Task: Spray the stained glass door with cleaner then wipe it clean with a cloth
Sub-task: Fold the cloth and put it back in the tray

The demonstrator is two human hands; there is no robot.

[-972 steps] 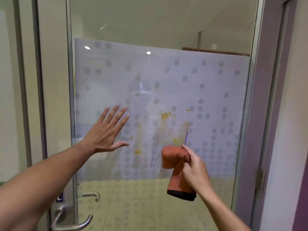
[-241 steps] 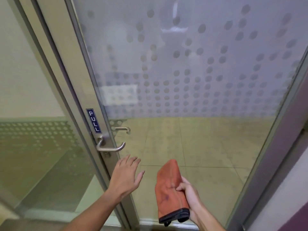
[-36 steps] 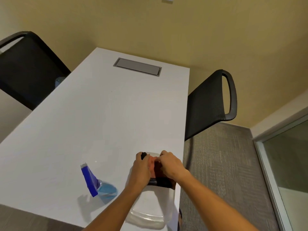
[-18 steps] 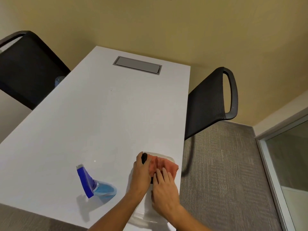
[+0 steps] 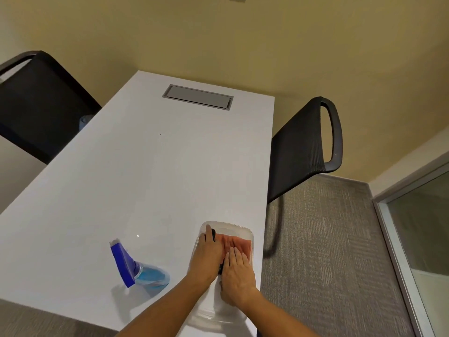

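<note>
An orange cloth (image 5: 239, 242) with a black edge lies in a clear plastic tray (image 5: 243, 227) near the table's front right corner. My left hand (image 5: 206, 259) lies flat on the cloth's left part, over the black edge. My right hand (image 5: 237, 271) presses flat on the cloth beside it, fingers stretched forward. A spray bottle (image 5: 136, 268) with a blue head and blue liquid stands on the white table (image 5: 145, 178), a short way left of the tray. The door is out of view.
A grey cable hatch (image 5: 198, 97) is set in the table's far end. One black chair (image 5: 36, 105) stands at the left and another black chair (image 5: 303, 147) at the right. Grey carpet (image 5: 328, 251) and a framed glass panel (image 5: 425, 227) are at the right.
Both hands gripped the cloth over the tray a second ago. They have since laid it down and now rest flat on it; the right hand slid forward a little.
</note>
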